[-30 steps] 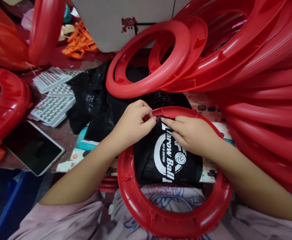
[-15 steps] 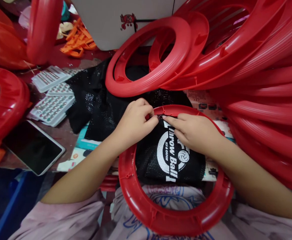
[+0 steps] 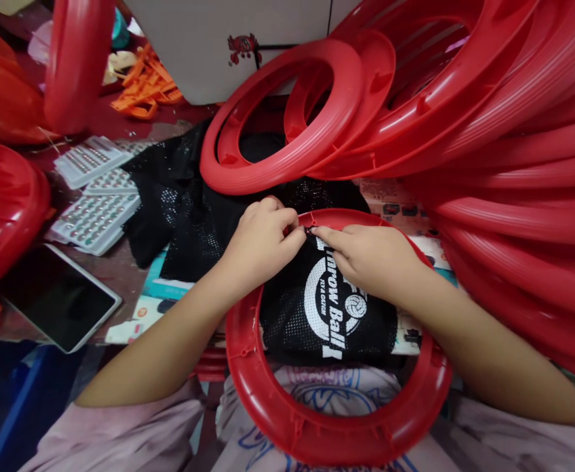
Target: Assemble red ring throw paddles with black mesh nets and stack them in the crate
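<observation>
A red plastic ring (image 3: 339, 438) rests partly on my lap and leans on the table edge, its hollow ribbed side facing up. Black mesh fabric (image 3: 284, 328) with a white "Throw Ball" print lies across its opening. At the ring's far inner rim, my left hand (image 3: 262, 246) is closed, pinching the edge of the mesh between thumb and finger. My right hand (image 3: 373, 255) has its index fingertip and thumb on the same mesh edge, just right of the left fingertips. The fingertips hide how the edge meets the ring.
Stacked red rings (image 3: 503, 223) crowd the right side and back. More black mesh (image 3: 189, 229) lies behind my left hand. On the left are clear trays (image 3: 95, 219) of small metal parts, a phone (image 3: 58, 295) and orange plastic pieces (image 3: 144, 82). A white box (image 3: 193, 39) stands behind.
The whole view has shifted slightly, so things appear a little further left. Both hands stay at the same mesh edge, with the right index fingertip slightly closer to the left fingers.
</observation>
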The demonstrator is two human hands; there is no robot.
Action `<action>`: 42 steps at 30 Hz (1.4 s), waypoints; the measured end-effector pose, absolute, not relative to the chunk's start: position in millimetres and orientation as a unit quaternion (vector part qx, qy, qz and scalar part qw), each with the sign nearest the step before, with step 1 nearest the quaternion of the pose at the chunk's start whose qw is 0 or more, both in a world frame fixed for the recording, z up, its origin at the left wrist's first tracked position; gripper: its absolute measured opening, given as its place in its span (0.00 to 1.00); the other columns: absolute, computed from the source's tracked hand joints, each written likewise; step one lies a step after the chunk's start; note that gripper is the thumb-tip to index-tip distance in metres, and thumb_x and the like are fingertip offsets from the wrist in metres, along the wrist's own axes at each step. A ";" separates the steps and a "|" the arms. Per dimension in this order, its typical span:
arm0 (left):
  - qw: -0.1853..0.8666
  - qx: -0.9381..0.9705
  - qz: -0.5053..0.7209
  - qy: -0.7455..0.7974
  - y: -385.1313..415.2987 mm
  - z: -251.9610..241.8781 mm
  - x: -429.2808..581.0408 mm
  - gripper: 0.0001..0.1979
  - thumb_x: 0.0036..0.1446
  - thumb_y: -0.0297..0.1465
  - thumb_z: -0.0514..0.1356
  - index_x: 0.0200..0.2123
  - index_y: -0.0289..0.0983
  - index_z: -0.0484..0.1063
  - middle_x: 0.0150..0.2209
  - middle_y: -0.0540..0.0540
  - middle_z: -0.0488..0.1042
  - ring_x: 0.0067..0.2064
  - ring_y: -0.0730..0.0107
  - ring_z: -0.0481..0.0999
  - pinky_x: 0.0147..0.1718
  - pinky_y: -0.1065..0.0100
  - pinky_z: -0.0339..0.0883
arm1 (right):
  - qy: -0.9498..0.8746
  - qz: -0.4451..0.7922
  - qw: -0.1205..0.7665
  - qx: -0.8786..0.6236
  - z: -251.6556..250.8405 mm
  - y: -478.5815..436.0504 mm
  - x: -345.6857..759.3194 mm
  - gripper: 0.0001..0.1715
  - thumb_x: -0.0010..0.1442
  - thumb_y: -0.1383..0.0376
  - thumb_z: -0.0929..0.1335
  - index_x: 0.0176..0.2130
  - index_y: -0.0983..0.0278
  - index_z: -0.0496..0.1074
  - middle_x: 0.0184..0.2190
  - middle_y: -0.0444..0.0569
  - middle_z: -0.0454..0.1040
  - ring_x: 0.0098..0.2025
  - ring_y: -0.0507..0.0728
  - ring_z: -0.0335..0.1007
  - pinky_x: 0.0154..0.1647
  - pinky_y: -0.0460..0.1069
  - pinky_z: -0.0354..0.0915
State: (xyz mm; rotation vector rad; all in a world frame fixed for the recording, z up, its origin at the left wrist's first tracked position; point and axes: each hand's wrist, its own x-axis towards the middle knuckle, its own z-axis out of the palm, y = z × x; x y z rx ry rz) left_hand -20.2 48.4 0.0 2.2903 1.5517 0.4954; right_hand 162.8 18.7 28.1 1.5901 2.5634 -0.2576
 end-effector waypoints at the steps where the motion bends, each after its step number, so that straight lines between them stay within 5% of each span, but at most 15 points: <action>1: 0.163 0.801 0.169 0.551 48.1 0.4 -19.4 0.10 0.55 0.31 0.55 0.24 0.35 0.71 0.31 0.46 0.67 0.36 0.63 0.69 0.38 0.60 0.63 | 0.842 -0.087 0.058 0.529 28.7 18.7 162.4 0.27 0.65 0.64 0.58 0.61 0.54 0.66 0.39 0.51 0.80 0.35 0.63 0.76 0.25 0.50 0.55; 9: 0.179 0.802 0.147 0.550 49.1 6.3 -22.8 0.09 0.53 0.30 0.56 0.22 0.36 0.69 0.29 0.47 0.66 0.32 0.66 0.67 0.33 0.63 0.62 | 0.855 -0.180 -0.064 0.482 25.8 20.5 182.7 0.23 0.61 0.70 0.61 0.51 0.60 0.76 0.46 0.50 0.80 0.45 0.59 0.76 0.43 0.51 0.66; 16: 0.069 0.846 0.286 0.444 42.3 -4.7 -27.4 0.08 0.59 0.29 0.56 0.41 0.34 0.70 0.40 0.41 0.72 0.44 0.60 0.71 0.47 0.56 0.67 | 0.855 -0.191 -0.125 0.466 24.5 22.2 189.0 0.19 0.59 0.71 0.63 0.45 0.64 0.79 0.39 0.51 0.81 0.40 0.57 0.75 0.43 0.50 0.66; 21: 0.056 0.903 0.277 0.323 40.7 -5.2 -28.7 0.08 0.61 0.29 0.57 0.42 0.37 0.74 0.48 0.40 0.73 0.51 0.58 0.71 0.51 0.53 0.65 | 0.857 -0.160 -0.160 0.463 22.5 25.1 194.4 0.20 0.60 0.72 0.62 0.45 0.67 0.79 0.35 0.53 0.79 0.37 0.57 0.73 0.41 0.50 0.66; 28: 0.126 0.916 0.190 0.331 41.8 -4.9 -29.3 0.15 0.63 0.31 0.54 0.51 0.38 0.73 0.54 0.41 0.74 0.62 0.50 0.63 0.56 0.47 0.58 | 0.851 -0.134 -0.110 0.496 20.3 24.4 195.1 0.23 0.62 0.70 0.60 0.49 0.63 0.78 0.36 0.53 0.76 0.36 0.57 0.71 0.39 0.49 0.63; 42: 0.136 0.912 0.182 0.341 42.1 -4.6 -28.0 0.17 0.63 0.32 0.55 0.54 0.35 0.71 0.54 0.40 0.75 0.59 0.51 0.65 0.56 0.47 0.58 | 0.835 -0.140 -0.026 0.531 27.4 22.5 190.3 0.22 0.64 0.69 0.60 0.52 0.61 0.76 0.37 0.51 0.74 0.39 0.58 0.70 0.37 0.49 0.59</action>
